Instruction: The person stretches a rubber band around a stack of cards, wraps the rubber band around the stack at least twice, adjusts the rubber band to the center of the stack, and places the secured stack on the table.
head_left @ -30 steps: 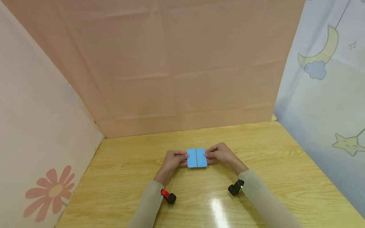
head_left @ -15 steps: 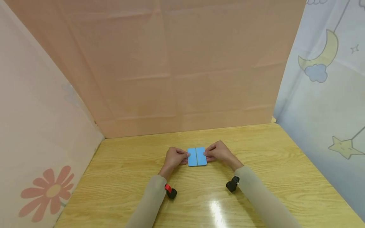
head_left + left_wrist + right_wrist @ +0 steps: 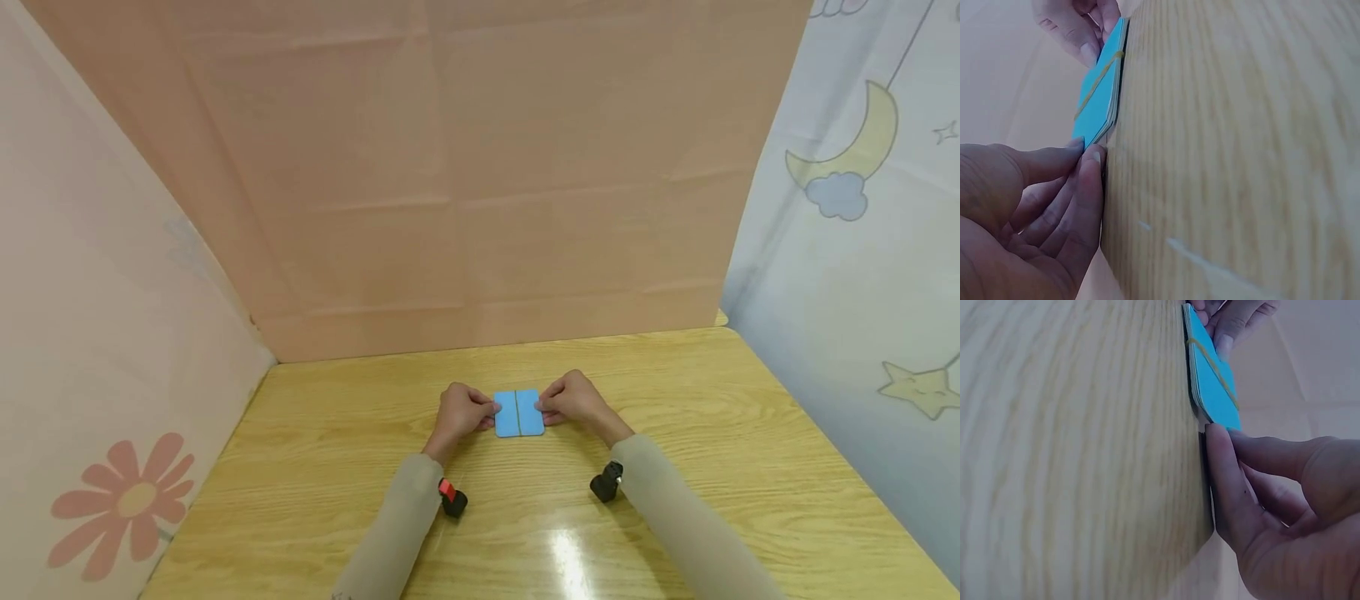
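A small stack of blue cards [image 3: 507, 414] with rounded corners lies low over the wooden table, both hands at its sides. Around its middle runs a yellowish rubber band [image 3: 517, 413]. My left hand [image 3: 461, 412] pinches the stack's left edge, thumb on top and fingers beneath. At the opposite edge my right hand [image 3: 573, 400] pinches it the same way. Layered pale edges of the cards [image 3: 1110, 106] show in the left wrist view. From the right wrist, the band [image 3: 1213, 369] crosses the blue top face.
The wooden table [image 3: 337, 467] spreads out around the hands. A peach-coloured cloth [image 3: 450, 208] hangs behind its far edge. Printed panels stand at both sides, with a flower [image 3: 135, 500] on the left and a moon [image 3: 855, 142] on the right.
Both forearms have shifted slightly inward and away from the camera. The hands keep their pinch on the card stack, which stays in nearly the same place.
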Available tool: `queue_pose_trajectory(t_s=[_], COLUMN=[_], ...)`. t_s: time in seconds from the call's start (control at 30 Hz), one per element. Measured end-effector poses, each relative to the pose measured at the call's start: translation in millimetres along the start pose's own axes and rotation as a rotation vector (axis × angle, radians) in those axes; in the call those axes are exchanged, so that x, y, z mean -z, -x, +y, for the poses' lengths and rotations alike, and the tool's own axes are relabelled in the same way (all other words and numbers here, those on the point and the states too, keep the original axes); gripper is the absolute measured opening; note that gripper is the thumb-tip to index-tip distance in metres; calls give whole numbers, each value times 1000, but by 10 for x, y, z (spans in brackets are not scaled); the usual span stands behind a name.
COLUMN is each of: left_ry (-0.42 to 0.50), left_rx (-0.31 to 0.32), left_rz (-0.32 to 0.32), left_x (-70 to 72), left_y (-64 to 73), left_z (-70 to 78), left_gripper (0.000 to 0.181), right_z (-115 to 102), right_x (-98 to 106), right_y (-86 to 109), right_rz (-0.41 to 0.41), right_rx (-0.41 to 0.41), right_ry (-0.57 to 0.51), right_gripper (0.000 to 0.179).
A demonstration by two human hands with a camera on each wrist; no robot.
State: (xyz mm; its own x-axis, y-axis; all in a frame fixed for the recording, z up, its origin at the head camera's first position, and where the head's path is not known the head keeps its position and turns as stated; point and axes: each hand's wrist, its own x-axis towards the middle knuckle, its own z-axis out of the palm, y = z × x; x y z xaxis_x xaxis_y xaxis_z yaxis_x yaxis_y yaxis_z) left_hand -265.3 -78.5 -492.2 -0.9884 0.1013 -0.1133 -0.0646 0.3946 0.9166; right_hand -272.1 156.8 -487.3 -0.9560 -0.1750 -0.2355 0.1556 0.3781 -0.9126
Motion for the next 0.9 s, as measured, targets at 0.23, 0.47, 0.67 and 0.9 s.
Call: queue_pose_trajectory(t_s=[0.23, 0.47, 0.67, 0.9], left_ry=[-27, -60, -53, -3], left_rx=[16, 5, -3, 12], left_rz=[18, 27, 26, 18], left_x=[-29, -31, -28, -7], left_y=[-8, -4, 1, -11], left_z=[15, 42, 34, -6], left_gripper=[9, 10, 10, 8], right_z=[1, -46, -79, -79], right_x=[-20, -53, -64, -16], right_y=[-6, 14, 38, 74], right_rz=[35, 88, 99, 82], right_rx=[-11, -23, -27, -20], right_ry=[59, 133, 156, 147], right_gripper=[11, 9, 8, 9])
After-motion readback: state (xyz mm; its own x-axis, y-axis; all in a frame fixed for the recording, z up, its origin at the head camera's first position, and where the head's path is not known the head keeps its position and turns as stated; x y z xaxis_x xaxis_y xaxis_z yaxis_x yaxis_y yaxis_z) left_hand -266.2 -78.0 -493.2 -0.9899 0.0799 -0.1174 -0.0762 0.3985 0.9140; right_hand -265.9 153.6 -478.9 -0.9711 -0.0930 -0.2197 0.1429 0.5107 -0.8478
